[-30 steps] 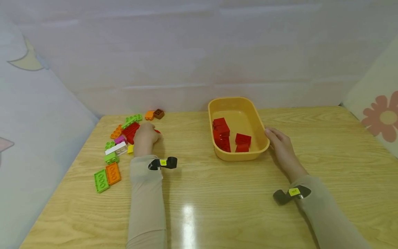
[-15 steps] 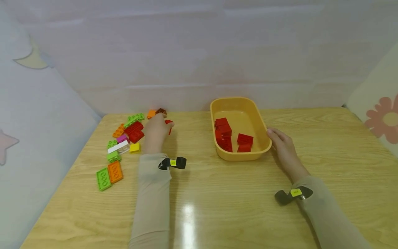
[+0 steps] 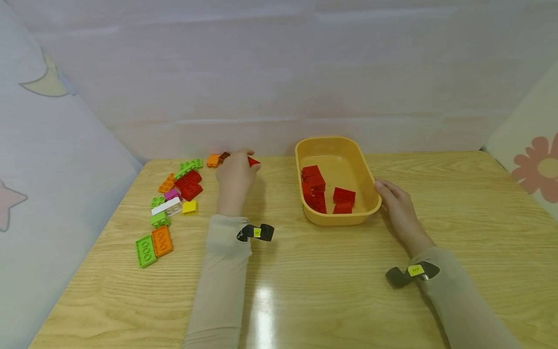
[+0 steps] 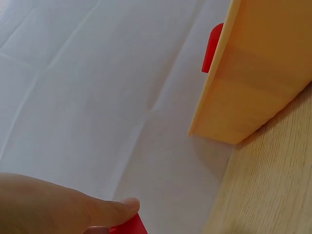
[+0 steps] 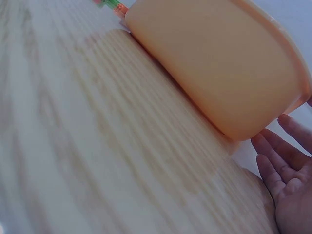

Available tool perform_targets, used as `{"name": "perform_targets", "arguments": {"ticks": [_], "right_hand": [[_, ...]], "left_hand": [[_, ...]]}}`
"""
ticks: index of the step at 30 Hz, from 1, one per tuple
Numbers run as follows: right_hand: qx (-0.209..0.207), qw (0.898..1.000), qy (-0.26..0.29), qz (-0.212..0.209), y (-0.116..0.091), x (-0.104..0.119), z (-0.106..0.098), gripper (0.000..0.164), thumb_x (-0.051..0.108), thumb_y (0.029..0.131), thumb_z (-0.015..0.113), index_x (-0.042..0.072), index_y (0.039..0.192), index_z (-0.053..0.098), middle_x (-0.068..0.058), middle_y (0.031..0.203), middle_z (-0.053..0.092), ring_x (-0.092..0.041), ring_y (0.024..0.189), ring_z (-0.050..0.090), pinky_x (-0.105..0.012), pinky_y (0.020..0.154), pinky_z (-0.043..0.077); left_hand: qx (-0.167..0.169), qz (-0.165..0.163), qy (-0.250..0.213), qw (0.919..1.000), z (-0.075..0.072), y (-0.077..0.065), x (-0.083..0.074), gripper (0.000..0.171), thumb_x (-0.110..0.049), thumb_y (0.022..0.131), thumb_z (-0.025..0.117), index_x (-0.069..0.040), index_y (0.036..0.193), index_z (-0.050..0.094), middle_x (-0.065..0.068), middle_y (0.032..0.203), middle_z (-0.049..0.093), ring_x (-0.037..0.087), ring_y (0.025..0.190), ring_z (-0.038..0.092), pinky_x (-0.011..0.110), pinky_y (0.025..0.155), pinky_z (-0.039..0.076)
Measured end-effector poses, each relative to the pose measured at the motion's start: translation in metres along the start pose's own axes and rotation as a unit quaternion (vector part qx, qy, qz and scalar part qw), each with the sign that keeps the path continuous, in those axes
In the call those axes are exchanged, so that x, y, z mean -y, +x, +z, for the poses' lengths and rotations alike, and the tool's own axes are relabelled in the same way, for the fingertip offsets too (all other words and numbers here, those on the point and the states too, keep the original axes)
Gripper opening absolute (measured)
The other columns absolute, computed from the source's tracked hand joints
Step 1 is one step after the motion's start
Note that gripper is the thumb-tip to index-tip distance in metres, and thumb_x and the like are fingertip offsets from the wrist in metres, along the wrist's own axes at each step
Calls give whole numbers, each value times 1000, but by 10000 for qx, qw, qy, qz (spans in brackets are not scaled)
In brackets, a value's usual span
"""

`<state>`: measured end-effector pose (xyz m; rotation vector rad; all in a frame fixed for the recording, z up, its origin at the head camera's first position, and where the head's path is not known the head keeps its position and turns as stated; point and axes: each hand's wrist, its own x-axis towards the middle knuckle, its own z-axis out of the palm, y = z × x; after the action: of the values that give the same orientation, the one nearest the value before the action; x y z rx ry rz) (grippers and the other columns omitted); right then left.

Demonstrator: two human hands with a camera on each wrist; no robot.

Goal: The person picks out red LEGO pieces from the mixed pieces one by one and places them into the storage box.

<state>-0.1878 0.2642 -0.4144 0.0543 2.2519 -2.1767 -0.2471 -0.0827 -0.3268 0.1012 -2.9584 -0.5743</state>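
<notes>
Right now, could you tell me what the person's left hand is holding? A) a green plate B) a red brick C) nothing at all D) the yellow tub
B: the left hand pinches a red brick above the table, between the loose pile and the yellow tub; the left wrist view shows red at the fingertip too.

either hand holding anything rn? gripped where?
The left hand holds a red brick, pinched by one end in its fingers; the other end sticks out. The right hand holds nothing; open, beside the yellow tub.
</notes>
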Motion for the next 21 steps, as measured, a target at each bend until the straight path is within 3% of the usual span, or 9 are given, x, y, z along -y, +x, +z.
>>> {"name": "perform_targets", "arguments": {"ticks": [5,11,14,21], "right_hand": [[46,9990,442,1,0,0,1,56,40,101,55,0,139,48,-6,138,47,-10,120,50,-13,91,46],[28,9994,344,-4,0,0,0,57,41,101,55,0,140,48,-5,138,47,-8,119,51,-12,90,46],[74,9985,544,-13,0,0,1,54,39,101,55,0,139,48,-4,135,48,-10,119,51,-14,91,47],[102,9980,614,-54,-1,0,2,51,37,102,55,1,137,49,0,130,51,-9,117,52,-15,91,48]], "left_hand": [[-157,259,25,9995,-1,-1,-9,42,-34,94,68,-20,134,62,5,127,65,30,108,64,47,79,53],[-387,583,-235,9973,-10,-7,-16,43,-30,93,71,-21,133,62,4,131,63,29,111,62,45,84,52],[-435,764,-371,9954,-18,-12,-22,44,-29,93,71,-21,134,61,4,133,62,28,113,61,43,86,51],[-754,1354,-405,9871,-29,-24,-39,42,-27,91,74,-21,131,64,4,128,64,26,114,61,42,88,52]]}}
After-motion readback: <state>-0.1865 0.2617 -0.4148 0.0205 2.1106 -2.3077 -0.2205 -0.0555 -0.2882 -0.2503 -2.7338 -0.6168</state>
